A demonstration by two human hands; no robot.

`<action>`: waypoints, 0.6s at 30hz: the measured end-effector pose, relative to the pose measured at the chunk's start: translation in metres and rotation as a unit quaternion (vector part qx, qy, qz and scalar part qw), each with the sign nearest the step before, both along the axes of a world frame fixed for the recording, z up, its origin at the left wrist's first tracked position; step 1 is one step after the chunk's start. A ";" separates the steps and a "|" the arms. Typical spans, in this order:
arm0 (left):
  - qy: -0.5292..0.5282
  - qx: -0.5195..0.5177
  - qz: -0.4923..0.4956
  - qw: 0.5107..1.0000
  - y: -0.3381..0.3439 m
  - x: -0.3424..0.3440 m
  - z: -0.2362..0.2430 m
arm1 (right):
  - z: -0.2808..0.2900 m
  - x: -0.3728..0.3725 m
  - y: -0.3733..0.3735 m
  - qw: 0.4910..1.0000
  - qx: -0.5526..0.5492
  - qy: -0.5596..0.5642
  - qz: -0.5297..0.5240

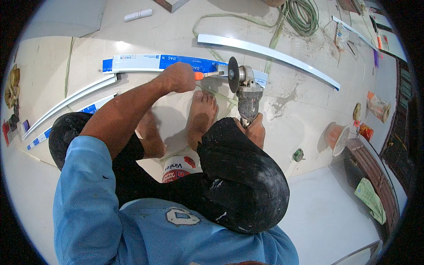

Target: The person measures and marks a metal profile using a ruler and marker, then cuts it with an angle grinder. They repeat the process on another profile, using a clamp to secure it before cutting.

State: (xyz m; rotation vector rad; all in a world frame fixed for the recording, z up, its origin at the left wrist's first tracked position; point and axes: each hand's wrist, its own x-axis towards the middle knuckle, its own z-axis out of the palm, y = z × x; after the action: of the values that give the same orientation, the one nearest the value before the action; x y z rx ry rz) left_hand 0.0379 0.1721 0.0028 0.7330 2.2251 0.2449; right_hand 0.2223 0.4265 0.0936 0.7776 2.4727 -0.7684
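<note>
My left hand (178,77) is closed round an orange-handled tool (199,76). Its narrow metal blade points right, towards the grinder's disc; I cannot tell its exact kind. In my right hand (255,131) is the rear end of a grey angle grinder (248,102), beside my right knee. The dark, round cutting disc (233,75) stands upright near the blade's tip; whether they touch is unclear. Below both tools lies a white strip with blue protective film (145,62), on the tiled floor in front of my bare feet.
Beyond lies a long white strip (269,55); more strips (70,101) are at the left. A coiled green hose (302,17) trails across the tiles. A white paint bucket (180,165) is beneath me. At the right are an orange-pink tub (337,138) and a green tape roll (298,155).
</note>
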 end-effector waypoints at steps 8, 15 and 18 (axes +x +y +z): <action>0.008 0.011 0.001 1.000 -0.002 0.002 -0.005 | -0.006 -0.004 0.003 1.000 -0.008 0.014 0.004; 0.005 0.011 0.002 1.000 -0.001 0.001 -0.003 | -0.001 -0.005 0.000 0.999 0.021 -0.030 -0.016; 0.006 0.012 -0.022 1.000 -0.001 0.005 0.000 | 0.002 -0.007 -0.002 0.998 0.027 -0.025 -0.058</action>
State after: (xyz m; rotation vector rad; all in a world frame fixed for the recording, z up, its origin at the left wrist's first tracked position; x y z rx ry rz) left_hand 0.0431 0.1713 0.0028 0.7981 2.2172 0.2460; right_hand 0.2149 0.4245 0.0958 0.9548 2.4297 -0.7171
